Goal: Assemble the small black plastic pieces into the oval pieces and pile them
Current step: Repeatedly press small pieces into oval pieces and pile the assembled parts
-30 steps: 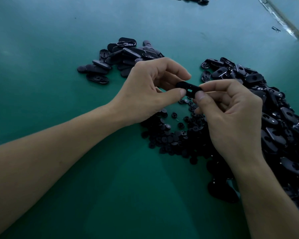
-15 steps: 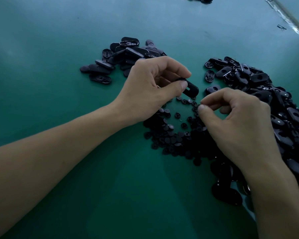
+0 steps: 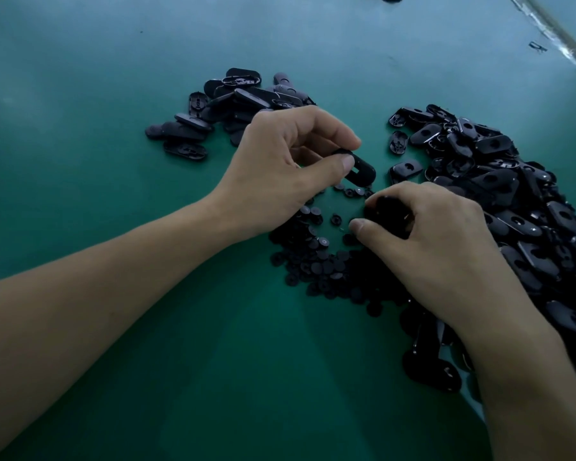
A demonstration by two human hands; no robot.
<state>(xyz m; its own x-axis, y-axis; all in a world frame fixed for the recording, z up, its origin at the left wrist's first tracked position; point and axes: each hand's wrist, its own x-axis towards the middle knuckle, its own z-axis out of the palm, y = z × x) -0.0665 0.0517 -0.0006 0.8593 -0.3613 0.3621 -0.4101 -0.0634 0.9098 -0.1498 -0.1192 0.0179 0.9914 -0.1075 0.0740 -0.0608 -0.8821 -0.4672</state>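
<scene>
Oval pieces [image 3: 233, 104] lie in a small loose pile at upper left-centre of the green counter [image 3: 80, 144], some face up, some face down. Just right of that pile the left hand [image 3: 280, 168] is raised off the counter, thumb and index finger pinching one oval piece [image 3: 361, 170] by its end. That piece tilts down to the right, slot side up, its free end just above the small black pieces [image 3: 313, 261]. These round pieces lie in a flat heap at centre, below and between the hands. Next, the right hand [image 3: 439, 247] is down on the heap's right side, palm down, fingers curled; something dark sits under the fingertips, but cannot tell whether it grips a piece. Further right, a big heap of oval pieces [image 3: 512, 201] runs along the right edge, meeting the small pieces near the right wrist. Far top right, a tiny dark item [image 3: 537, 46] lies alone beside a pale strip [image 3: 552, 31].
</scene>
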